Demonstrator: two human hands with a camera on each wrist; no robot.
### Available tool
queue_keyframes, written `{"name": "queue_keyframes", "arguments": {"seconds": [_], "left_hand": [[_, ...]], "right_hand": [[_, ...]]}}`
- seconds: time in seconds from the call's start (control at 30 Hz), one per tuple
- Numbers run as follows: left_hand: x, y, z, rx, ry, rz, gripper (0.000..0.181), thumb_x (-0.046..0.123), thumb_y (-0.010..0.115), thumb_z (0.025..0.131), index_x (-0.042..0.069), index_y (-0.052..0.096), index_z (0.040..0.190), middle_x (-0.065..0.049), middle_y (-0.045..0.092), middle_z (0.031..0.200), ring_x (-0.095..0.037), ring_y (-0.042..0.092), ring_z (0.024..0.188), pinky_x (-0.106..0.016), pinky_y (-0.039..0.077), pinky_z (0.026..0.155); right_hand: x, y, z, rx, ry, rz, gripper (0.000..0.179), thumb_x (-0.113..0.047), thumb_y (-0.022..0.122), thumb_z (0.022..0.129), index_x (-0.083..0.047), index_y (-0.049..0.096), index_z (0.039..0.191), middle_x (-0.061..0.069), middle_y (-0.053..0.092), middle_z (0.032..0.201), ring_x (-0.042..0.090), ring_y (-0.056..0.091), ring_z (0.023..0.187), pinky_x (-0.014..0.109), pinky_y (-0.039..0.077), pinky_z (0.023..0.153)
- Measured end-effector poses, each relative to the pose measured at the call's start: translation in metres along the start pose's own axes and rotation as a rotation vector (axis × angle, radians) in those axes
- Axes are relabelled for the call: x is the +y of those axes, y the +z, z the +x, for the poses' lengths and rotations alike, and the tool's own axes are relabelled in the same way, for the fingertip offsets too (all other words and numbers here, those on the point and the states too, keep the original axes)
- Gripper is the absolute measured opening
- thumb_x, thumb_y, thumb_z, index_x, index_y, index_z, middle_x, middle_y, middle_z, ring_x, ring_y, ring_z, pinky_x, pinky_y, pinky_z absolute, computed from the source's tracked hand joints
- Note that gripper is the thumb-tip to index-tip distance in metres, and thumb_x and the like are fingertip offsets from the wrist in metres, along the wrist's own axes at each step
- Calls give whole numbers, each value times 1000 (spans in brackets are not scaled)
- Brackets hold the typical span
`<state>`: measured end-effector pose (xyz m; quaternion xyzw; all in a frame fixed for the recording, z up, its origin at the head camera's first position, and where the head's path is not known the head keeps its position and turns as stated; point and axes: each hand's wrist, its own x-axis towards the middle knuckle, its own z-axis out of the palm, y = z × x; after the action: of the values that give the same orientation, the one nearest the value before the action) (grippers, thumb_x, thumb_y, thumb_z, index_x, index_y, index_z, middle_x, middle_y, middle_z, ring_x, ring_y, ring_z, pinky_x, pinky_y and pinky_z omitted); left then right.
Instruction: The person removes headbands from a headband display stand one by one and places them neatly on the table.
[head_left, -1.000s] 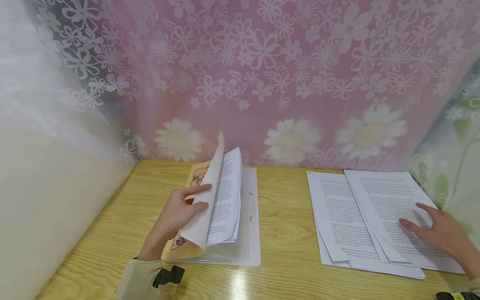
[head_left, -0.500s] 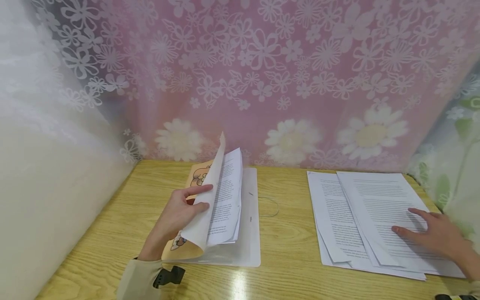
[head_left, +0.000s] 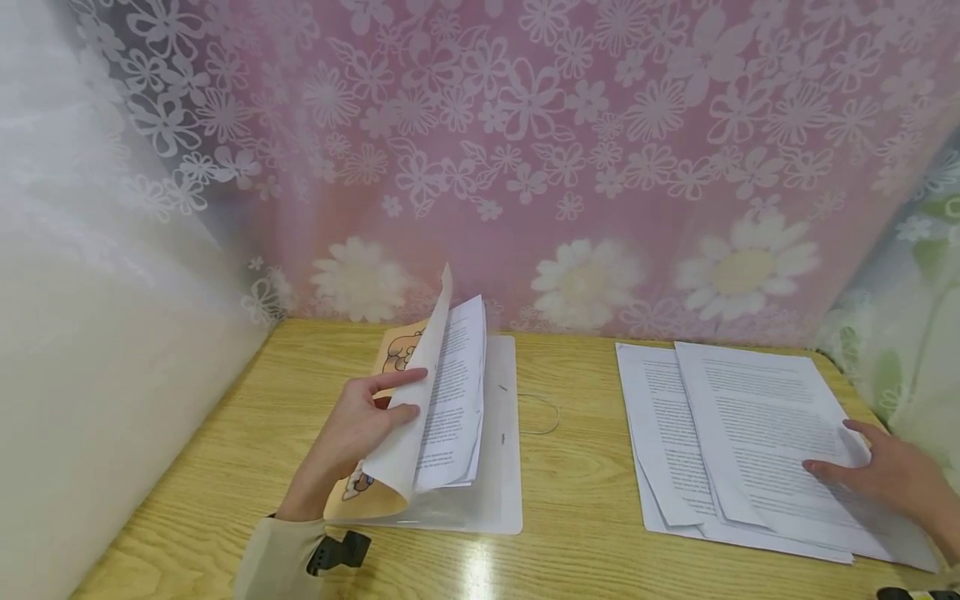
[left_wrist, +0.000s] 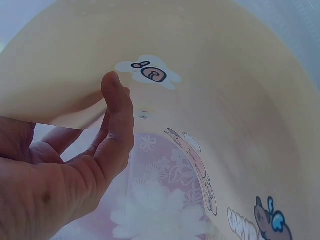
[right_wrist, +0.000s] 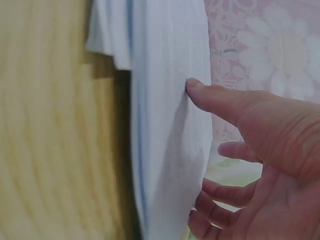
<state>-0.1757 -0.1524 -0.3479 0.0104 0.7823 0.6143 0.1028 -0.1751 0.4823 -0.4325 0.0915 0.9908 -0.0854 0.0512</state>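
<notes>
From my station, at seven o'clock on the pale wooden tabletop [head_left: 585,467], I see the left hand [head_left: 367,425] holding the curled orange-and-white cover [head_left: 401,454] between thumb and fingers. At four o'clock, the right hand's [head_left: 896,479] fingers spread loosely, thumb touching the upper pile of white printed paper [head_left: 750,417].

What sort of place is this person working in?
Probably a desk or table nook closed in by hanging drapes, though what lies beyond is hidden. It shows in the wood-grain tabletop, the pink flowered drape behind it, and the printed papers beside a half-open folder.
</notes>
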Motion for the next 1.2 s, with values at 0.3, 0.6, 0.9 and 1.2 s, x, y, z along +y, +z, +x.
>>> {"name": "queue_keyframes", "arguments": {"seconds": [0.3, 0.6, 0.9, 1.2], "left_hand": [[0, -3, 0, -16, -12, -18, 46, 7, 61, 86, 23, 59, 129, -21, 61, 113, -25, 68, 76, -40, 57, 59], [0, -5, -1, -29, -8, -37, 46, 7, 60, 87, 23, 59, 130, -21, 61, 116, -26, 68, 78, -40, 57, 61], [0, -5, -2, -8, 2, 11, 45, 8, 62, 86, 22, 60, 129, -20, 61, 116, -24, 68, 76, -38, 57, 58], [0, -7, -2, -28, 15, -4, 46, 7, 61, 87, 20, 58, 131, -22, 61, 114, -24, 68, 76, -39, 57, 59]], "right_hand": [[-3, -1, -6, -19, 21, 50, 116, -66, 66, 73, 24, 22, 132, 52, 28, 123, 64, 35, 104, 67, 39, 82], [-2, 2, -10, 43, 125, 162, 102, -63, 60, 81, 17, 28, 136, 48, 35, 123, 59, 40, 104, 62, 41, 80], [10, 10, -8, -14, 281, 559, 64, -27, 47, 95, 8, 26, 145, 38, 29, 136, 33, 51, 97, 33, 44, 71], [25, 16, -21, -41, 83, 737, 52, -29, 45, 100, -46, 23, 144, -38, 39, 89, 2, 63, 71, 34, 57, 63]]}}
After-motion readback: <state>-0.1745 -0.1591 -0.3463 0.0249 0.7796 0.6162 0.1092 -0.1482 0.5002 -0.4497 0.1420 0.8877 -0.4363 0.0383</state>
